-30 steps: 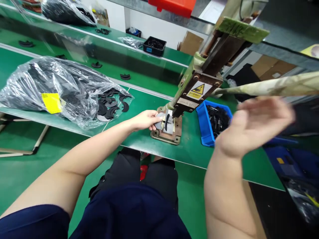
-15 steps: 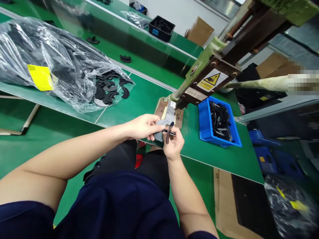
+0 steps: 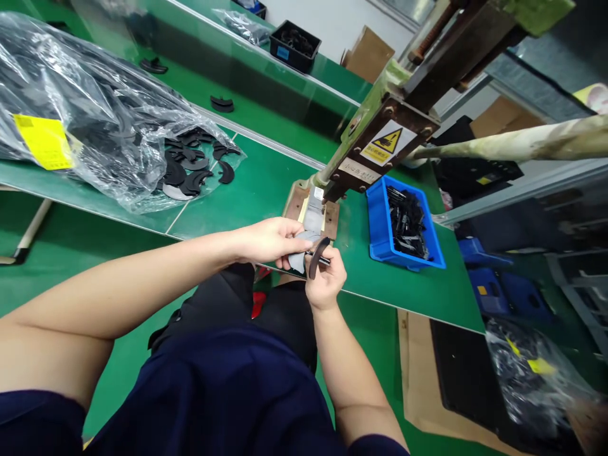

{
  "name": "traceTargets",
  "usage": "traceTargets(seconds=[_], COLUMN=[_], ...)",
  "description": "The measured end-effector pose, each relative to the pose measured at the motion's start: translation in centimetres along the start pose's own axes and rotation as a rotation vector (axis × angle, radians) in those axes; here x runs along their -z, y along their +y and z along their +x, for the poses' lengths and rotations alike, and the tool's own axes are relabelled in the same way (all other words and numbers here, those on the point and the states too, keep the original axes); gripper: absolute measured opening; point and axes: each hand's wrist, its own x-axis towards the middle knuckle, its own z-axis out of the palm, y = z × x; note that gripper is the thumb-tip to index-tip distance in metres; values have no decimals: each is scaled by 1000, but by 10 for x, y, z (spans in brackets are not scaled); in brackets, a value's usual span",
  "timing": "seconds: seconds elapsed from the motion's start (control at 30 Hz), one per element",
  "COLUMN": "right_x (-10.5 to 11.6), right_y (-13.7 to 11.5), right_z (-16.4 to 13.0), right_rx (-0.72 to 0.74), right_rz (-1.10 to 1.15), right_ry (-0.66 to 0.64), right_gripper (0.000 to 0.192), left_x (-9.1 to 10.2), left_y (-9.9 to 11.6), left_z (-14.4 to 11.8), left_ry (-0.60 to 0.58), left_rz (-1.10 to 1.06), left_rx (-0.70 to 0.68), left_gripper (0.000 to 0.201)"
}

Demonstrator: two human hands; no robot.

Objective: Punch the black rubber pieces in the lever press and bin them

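Observation:
My left hand [image 3: 280, 242] is closed on a grey, flat curved piece [image 3: 299, 258], pinched between thumb and fingers. Right beside it, my right hand [image 3: 327, 282] grips a dark curved plastic part [image 3: 318, 258] with a thin black pin-like piece sticking out sideways. Both hands meet over the front edge of the green bench, just in front of the press base [image 3: 311, 215]. Whether the two pieces touch each other, I cannot tell. Above the base stands the hand press [image 3: 380, 145], with a yellow warning label on it.
A clear bag [image 3: 95, 107] of black curved parts lies at the left, several spilling from its mouth. Right of the press sits a blue bin [image 3: 375, 234] of thin black pieces. The press lever [image 3: 513, 136] reaches out to the right. A black bin [image 3: 294, 47] stands on the back shelf.
The view has shifted a little, so the bench and press appear further left. Both hands keep their grip; the dark curved part in my right hand has tilted slightly.

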Motion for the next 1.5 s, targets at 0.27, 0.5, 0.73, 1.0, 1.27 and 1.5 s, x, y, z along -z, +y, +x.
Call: traceTargets(seconds=[0.27, 0.5, 0.73, 1.0, 1.27, 1.5], right_x=[17, 22, 22, 60, 97, 99], right_y=[-4, -10, -8, 24, 83, 91], right_z=[6, 11, 10, 24, 15, 10], right_rx=[114, 224, 239, 62, -167, -233], right_rz=[-81, -167, -165, -191, -198, -164], right_ry=[-124, -159, -164, -9, 189, 205], right_gripper=[13, 8, 14, 32, 26, 27], left_x=[13, -1, 9, 70, 179, 213], left_y=[-7, 2, -17, -22, 11, 36], left_z=[-6, -17, -7, 39, 180, 251], left_ry=[180, 352, 236, 435, 894, 930], left_rz=[181, 556, 177, 5, -138, -240], left_rx=[-125, -384, -134, -73, 65, -7], left_gripper=[34, 30, 43, 41, 26, 12])
